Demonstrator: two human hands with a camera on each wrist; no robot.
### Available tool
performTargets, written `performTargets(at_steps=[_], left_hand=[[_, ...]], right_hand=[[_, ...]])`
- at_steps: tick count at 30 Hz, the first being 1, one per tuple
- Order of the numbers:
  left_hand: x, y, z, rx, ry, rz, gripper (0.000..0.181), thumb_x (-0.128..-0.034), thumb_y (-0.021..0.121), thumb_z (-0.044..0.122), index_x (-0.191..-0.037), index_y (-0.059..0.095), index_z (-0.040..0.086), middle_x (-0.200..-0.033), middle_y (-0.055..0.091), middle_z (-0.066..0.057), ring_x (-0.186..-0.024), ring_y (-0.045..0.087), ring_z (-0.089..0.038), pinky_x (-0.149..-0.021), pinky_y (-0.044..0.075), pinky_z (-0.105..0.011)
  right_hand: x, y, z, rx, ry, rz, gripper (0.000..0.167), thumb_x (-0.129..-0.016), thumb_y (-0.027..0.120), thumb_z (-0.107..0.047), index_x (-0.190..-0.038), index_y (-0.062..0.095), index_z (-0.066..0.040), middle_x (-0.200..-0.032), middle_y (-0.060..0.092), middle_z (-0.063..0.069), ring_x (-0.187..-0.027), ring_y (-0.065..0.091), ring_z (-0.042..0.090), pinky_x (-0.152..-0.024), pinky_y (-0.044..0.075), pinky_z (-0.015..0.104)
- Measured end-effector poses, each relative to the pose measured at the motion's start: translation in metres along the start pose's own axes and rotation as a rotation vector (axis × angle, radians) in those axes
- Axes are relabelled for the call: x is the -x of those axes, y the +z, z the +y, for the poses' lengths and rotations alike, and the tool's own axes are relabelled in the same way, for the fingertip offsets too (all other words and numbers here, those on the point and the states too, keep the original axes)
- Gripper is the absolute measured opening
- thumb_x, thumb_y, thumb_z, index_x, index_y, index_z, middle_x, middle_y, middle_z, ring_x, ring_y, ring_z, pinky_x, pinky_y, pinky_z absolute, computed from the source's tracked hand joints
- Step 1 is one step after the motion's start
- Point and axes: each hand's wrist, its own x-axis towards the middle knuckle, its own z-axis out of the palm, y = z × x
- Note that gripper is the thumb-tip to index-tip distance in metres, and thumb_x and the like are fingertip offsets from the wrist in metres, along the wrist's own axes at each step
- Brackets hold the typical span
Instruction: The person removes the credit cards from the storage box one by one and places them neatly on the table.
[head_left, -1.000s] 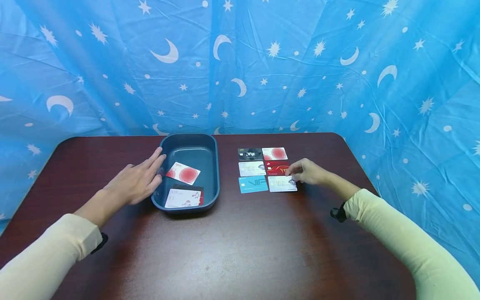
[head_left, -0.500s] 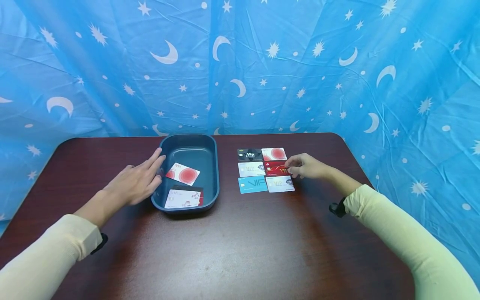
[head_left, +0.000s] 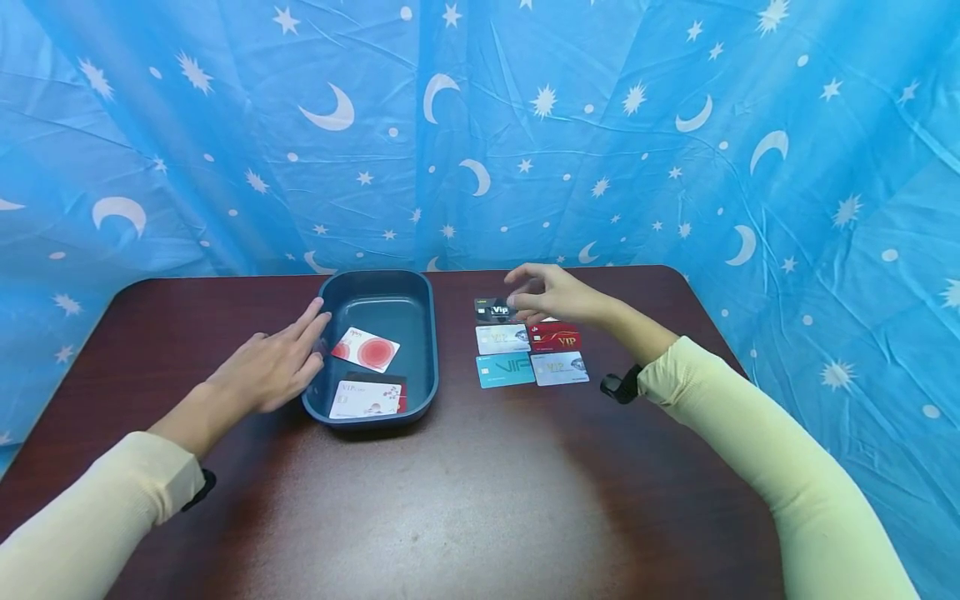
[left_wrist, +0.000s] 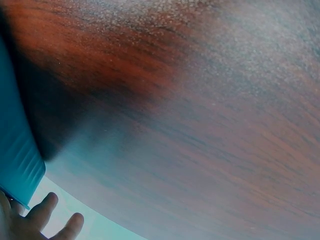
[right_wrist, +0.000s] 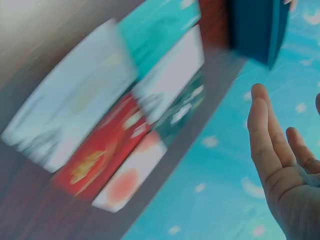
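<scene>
The left hand [head_left: 270, 362], fingers straight, touches the near side of one blue tray [head_left: 386, 312]. The right hand [head_left: 553, 295], fingers loosely parted and holding nothing, hovers over six table cards [head_left: 513, 339] (two columns of three). Inside the tray lie probably four overlapping loose cards [head_left: 367, 350], the lower ones mostly hidden.

Creased blue moon-and-star curtain [head_left: 510, 200] behind, glossy dark reddish-brown tabletop [head_left: 480, 517] with rounded far corners
</scene>
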Motion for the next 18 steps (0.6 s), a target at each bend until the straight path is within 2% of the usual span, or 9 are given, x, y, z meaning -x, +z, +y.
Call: performTargets(at_steps=[7,11,18], left_hand=[[-0.001,0.0,0.0,0.005,0.002,0.0,0.064,-0.1014,0.039,0.03,-0.155,0.025,-0.003,-0.163,0.014,-0.024,-0.135,0.043,-0.047,-0.1,0.038,-0.07],[0.0,0.0,0.0,0.002,0.0,-0.001,0.064,-0.1018,0.039,0.03,-0.155,0.024,-0.003,-0.163,0.014,-0.024,-0.135,0.042,-0.046,-0.1,0.038,-0.07],[0.0,0.0,-0.001,0.006,0.001,-0.008,0.064,-0.1022,0.038,0.03,-0.155,0.023,-0.003,-0.163,0.013,-0.023,-0.134,0.044,-0.047,-0.1,0.038,-0.069]], right_hand=[[-0.015,0.033,-0.034,-0.154,-0.028,-0.06,0.05,-0.098,0.063,-0.019,-0.14,0.043,-0.004,-0.125,0.059,0.019,-0.106,0.069,0.037,-0.091,0.055,0.048],[-0.027,0.051,-0.046,-0.172,-0.018,-0.112,0.052,-0.098,0.064,-0.022,-0.142,0.042,-0.004,-0.126,0.06,0.019,-0.105,0.07,0.035,-0.092,0.054,0.048],[-0.046,0.074,-0.058,-0.179,0.029,-0.226,0.058,-0.096,0.065,-0.025,-0.144,0.039,-0.006,-0.126,0.055,0.02,-0.108,0.067,0.039,-0.088,0.056,0.045]])
